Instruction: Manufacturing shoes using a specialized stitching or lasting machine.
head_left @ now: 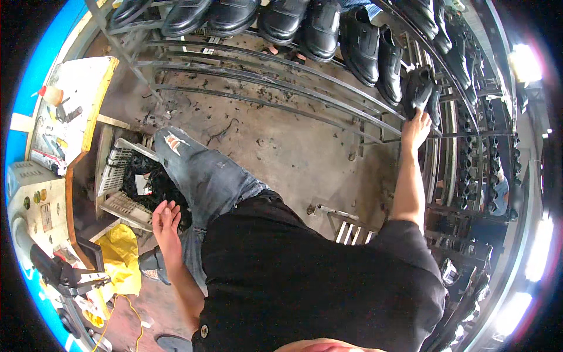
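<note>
Head view. The right hand (415,130) reached up to a black shoe (417,89) on the metal rack (328,97), fingers touching its heel; whether they had closed on it could not be told. The left hand (166,220) hung open and empty beside the thigh. A firm hold under the heel would likely keep the shoe level between the rails. Below left, a plastic crate (117,176) held dark scraps. More shoes (293,20) lined the upper rails.

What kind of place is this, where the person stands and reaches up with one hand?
Probably a shoe factory or workshop. Rows of finished black shoes sit on a curved metal rack, the right hand touches a black shoe there, and a crate of dark scraps lies near the open left hand.
</note>
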Available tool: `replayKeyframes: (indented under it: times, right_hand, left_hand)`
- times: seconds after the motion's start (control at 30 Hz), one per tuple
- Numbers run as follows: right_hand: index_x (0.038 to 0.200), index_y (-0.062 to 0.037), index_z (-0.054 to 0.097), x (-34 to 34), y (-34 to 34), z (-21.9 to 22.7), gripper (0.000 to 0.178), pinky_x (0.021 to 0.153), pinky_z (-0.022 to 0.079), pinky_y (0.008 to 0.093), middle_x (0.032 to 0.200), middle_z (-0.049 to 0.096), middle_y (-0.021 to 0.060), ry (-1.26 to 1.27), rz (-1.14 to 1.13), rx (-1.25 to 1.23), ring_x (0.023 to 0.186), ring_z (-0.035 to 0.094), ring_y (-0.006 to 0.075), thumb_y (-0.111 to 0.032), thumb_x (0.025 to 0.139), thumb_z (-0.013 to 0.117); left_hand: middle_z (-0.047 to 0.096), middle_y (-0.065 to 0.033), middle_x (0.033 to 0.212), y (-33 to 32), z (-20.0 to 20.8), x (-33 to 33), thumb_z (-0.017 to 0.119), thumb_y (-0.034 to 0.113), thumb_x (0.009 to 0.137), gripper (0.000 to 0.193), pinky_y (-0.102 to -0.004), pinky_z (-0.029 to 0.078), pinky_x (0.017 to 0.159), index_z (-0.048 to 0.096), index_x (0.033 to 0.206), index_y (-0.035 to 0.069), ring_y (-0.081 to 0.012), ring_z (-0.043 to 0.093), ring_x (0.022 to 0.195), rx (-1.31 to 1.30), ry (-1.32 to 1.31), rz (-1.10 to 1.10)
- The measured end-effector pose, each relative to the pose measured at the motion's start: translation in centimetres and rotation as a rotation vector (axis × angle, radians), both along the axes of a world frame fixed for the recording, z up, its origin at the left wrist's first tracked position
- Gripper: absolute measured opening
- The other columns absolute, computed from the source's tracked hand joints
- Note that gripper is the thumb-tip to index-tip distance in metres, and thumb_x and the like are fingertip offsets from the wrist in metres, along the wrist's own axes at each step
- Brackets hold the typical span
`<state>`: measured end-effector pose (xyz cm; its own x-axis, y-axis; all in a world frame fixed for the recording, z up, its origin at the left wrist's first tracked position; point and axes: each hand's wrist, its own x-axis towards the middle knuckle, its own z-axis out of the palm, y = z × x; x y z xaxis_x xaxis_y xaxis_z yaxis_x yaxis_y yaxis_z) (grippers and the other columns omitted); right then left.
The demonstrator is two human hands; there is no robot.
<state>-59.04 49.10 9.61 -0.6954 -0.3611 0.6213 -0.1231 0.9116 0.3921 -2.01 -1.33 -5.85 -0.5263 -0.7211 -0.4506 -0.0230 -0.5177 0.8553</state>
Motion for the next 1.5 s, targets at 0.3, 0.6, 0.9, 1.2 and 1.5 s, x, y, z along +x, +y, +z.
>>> replayKeyframes:
  times: [0.3, 0.6, 0.9, 1.2, 1.5]
  right_hand:
    - [0.125, -0.0075, 0.064, 23.9, -18.4, -0.1, 0.056, 0.100, 0.045, 0.0474, 0.116, 0.058, 0.0162, -0.307, 0.474, -0.467, 0.109, 0.055, 0.0364, -0.011, 0.073, 0.084]
    - [0.146, 0.0006, 0.044, 26.0, -32.5, -3.8, 0.061, 0.111, 0.042, 0.0458, 0.137, 0.059, 0.0142, -1.891, 1.088, -1.498, 0.127, 0.056, 0.0270, -0.010, 0.091, 0.070]
    - [0.146, -0.0018, 0.046, 26.0, -48.6, -9.5, 0.064, 0.119, 0.034, 0.0507, 0.146, 0.055, 0.0127, -2.659, 1.192, -1.209, 0.137, 0.049, 0.0304, -0.028, 0.094, 0.073]
    - [0.147, 0.0006, 0.043, 29.0, -54.2, -3.5, 0.087, 0.096, 0.051, 0.0366, 0.139, 0.058, 0.0154, -2.329, 1.365, -0.834, 0.119, 0.061, 0.0246, -0.024, 0.077, 0.088]
    - [0.141, -0.0024, 0.049, 38.9, -55.6, -2.6, 0.080, 0.104, 0.050, 0.0349, 0.136, 0.059, 0.0117, -2.593, 1.236, -0.613, 0.123, 0.060, 0.0222, 0.000, 0.071, 0.087]
  left_hand:
    - [0.064, -0.0114, 0.132, 1.4, 3.6, -0.4, 0.061, 0.012, 0.102, 0.036, -0.0345, 0.048, 0.104, 0.056, 0.138, 0.005, -0.0230, 0.063, 0.118, -0.154, -0.001, -0.096]
    - [0.034, -0.0107, 0.160, 0.5, 7.2, 2.5, 0.087, 0.021, 0.083, 0.121, -0.0405, 0.044, 0.110, -0.001, 0.165, 0.016, -0.0230, 0.044, 0.140, 0.042, 0.787, 0.180]
    - [0.036, -0.0104, 0.159, 1.9, 12.1, 6.3, 0.079, -0.005, 0.082, 0.103, -0.0401, 0.035, 0.117, 0.016, 0.162, 0.003, -0.0202, 0.044, 0.140, -0.350, 0.446, 0.587]
    - [0.045, -0.0110, 0.153, 2.8, 8.9, 9.3, 0.085, 0.000, 0.076, 0.105, -0.0388, 0.043, 0.111, 0.024, 0.161, 0.005, -0.0221, 0.054, 0.131, -0.242, 0.508, 0.780]
    - [0.044, -0.0045, 0.156, 4.0, 7.6, 16.6, 0.085, 0.012, 0.075, 0.102, -0.0488, 0.036, 0.118, 0.030, 0.160, 0.020, -0.0272, 0.046, 0.140, -0.276, 0.424, 0.933]
